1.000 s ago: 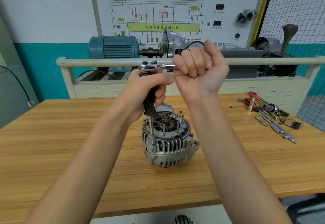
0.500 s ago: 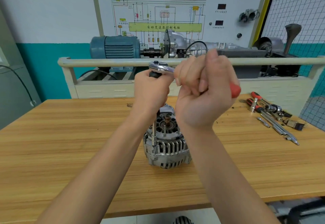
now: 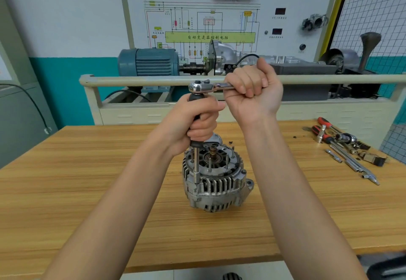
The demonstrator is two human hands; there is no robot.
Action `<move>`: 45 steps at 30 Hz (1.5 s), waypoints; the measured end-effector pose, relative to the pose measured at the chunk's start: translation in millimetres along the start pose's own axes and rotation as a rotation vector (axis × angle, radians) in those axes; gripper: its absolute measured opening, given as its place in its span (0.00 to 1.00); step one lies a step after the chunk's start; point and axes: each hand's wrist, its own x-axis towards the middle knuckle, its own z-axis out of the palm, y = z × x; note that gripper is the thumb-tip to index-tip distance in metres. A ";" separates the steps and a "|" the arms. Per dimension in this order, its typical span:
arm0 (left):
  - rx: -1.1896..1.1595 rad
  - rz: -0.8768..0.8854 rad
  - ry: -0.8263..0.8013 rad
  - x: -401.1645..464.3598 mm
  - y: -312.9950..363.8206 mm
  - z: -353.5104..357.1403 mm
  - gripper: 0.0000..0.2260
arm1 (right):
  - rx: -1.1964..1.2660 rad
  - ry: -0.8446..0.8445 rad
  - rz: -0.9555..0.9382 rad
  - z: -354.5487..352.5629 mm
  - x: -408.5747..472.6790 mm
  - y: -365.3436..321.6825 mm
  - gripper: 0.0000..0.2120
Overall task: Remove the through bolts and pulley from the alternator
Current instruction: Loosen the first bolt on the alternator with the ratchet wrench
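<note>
A silver alternator stands on the wooden table, its open end facing up with the shaft in the middle. A long socket extension runs straight down to a through bolt at the alternator's left rim. My left hand grips the extension's black handle just above the alternator. On top of that handle sits the chrome ratchet head. My right hand grips the ratchet's handle, which points to the right and is mostly hidden in my fist.
Screwdrivers, extension bars and sockets lie in a loose group at the table's right end. Behind the table runs a pale rail, with a blue motor and a wiring-diagram board beyond it.
My right hand has swung the ratchet handle back to the right after sweeping it toward me half a second ago. My left hand stays on the black handle over the same bolt.
</note>
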 end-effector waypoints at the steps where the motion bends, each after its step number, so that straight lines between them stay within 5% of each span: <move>1: 0.009 0.007 0.049 0.2 0.0 0.6 0.19 | -0.027 0.000 -0.035 1.7 -2.3 1.9 0.22; 10: 0.186 0.108 0.629 9.3 -7.3 21.9 0.18 | -0.725 -0.315 -0.720 13.9 -43.5 51.6 0.22; 13: 0.192 0.129 0.614 5.2 -8.2 19.2 0.18 | -0.771 -0.359 -0.740 13.4 -45.5 55.9 0.21; 16: 0.140 0.119 0.398 -2.3 -3.9 7.4 0.18 | -0.626 -0.350 -0.513 16.9 -35.7 36.9 0.23; 20: 0.079 0.028 0.081 -7.3 3.8 -5.3 0.15 | -0.268 -0.125 -0.128 12.1 -13.4 14.0 0.24; 23: 0.032 -0.052 0.079 -4.1 2.5 -3.1 0.18 | -0.083 -0.007 -0.043 5.6 0.7 6.3 0.26; 27: 0.023 -0.056 0.230 2.9 -2.2 1.4 0.23 | -0.206 0.003 -0.194 7.0 -8.1 10.5 0.28; 35: 0.225 0.065 0.607 4.9 -7.1 15.8 0.16 | -0.924 -0.345 -0.819 13.9 -47.0 69.2 0.18; 39: 0.142 0.038 0.458 1.9 -6.0 8.9 0.19 | -0.745 -0.343 -0.705 15.3 -42.2 54.3 0.21; 45: 0.006 -0.068 -0.021 -3.7 3.8 -11.3 0.14 | -0.262 -0.068 -0.154 12.2 -13.3 14.1 0.23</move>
